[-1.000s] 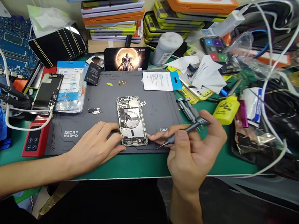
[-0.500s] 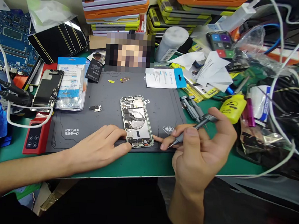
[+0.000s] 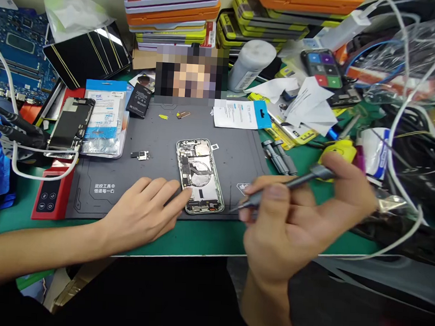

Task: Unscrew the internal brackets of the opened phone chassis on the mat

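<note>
Head view: an opened, silver-framed phone with its inner boards bared (image 3: 201, 177) lies on a dark grey printed work mat (image 3: 240, 149), its long sides slanting slightly; it serves as the landmark for all that follows. To its lower left, the person's left hand (image 3: 150, 205) is palm down with the fingers loosely bent, one fingertip touching the phone's left edge; its palm is hidden, so whether it grips anything cannot be told. To the lower right of the phone, the right hand (image 3: 287, 221) is closed around a slim dark grey screwdriver (image 3: 301, 179), the thumb pressed along the shaft and the top end against a raised finger. The thin tip points down and toward the phone, just beside its lower right corner and apart from it; whether it touches the mat cannot be told.

Just beside the phone's upper right edge lies a small white rectangular frame (image 3: 214, 147). Left of the phone sits a small black-and-silver component (image 3: 141, 155). Beyond the phone are a yellow-green scrap (image 3: 163, 116) and a small brown strip (image 3: 184, 115), with a flat black battery (image 3: 138, 100) farther to its upper left. A white-and-blue packet (image 3: 238, 114) lies beyond the phone to the upper right, and several grey cylindrical tools (image 3: 280, 157) lie to its right.
</note>
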{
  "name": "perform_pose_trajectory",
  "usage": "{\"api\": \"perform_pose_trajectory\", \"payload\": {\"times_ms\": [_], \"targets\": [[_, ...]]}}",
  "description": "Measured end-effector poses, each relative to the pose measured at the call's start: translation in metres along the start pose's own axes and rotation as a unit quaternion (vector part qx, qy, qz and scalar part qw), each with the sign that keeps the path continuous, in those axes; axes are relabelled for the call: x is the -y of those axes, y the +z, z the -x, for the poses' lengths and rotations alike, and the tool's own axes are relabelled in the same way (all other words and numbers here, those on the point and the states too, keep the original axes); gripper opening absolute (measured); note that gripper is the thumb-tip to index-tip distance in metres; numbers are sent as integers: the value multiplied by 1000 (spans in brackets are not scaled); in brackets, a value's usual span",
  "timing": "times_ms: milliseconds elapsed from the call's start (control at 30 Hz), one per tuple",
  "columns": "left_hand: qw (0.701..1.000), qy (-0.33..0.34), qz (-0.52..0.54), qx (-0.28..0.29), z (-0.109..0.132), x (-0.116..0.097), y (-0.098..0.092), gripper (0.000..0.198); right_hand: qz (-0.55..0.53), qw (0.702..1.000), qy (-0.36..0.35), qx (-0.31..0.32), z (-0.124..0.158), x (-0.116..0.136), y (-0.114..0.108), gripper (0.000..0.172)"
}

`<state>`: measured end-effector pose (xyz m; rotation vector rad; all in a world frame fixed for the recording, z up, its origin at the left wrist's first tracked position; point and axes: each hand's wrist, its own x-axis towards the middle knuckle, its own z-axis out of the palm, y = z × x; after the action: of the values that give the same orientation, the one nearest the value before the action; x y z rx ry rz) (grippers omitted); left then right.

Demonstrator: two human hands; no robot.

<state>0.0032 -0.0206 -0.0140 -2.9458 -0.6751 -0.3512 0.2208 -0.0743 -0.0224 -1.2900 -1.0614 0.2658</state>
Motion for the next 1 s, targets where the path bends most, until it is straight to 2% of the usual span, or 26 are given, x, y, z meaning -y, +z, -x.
{"api": "perform_pose_trajectory", "payload": {"times_ms": [100, 267, 433, 633, 1000], "targets": [[1000, 27, -13, 1, 2, -2, -1, 37, -29, 997, 17, 76, 4, 3, 15, 59], [999, 29, -7, -34, 7, -3, 5, 35, -12, 993, 8, 115, 10, -3, 30, 69], [999, 28, 22, -30, 8, -2, 6, 37, 25, 992, -28, 123, 15, -5, 28, 81], [998, 22, 44, -29, 10, -2, 3, 34, 86, 977, -148, 127, 17, -11, 24, 93], [999, 36, 23, -21, 9, -2, 6, 33, 116, 968, -187, 123, 17, -12, 28, 94]]}}
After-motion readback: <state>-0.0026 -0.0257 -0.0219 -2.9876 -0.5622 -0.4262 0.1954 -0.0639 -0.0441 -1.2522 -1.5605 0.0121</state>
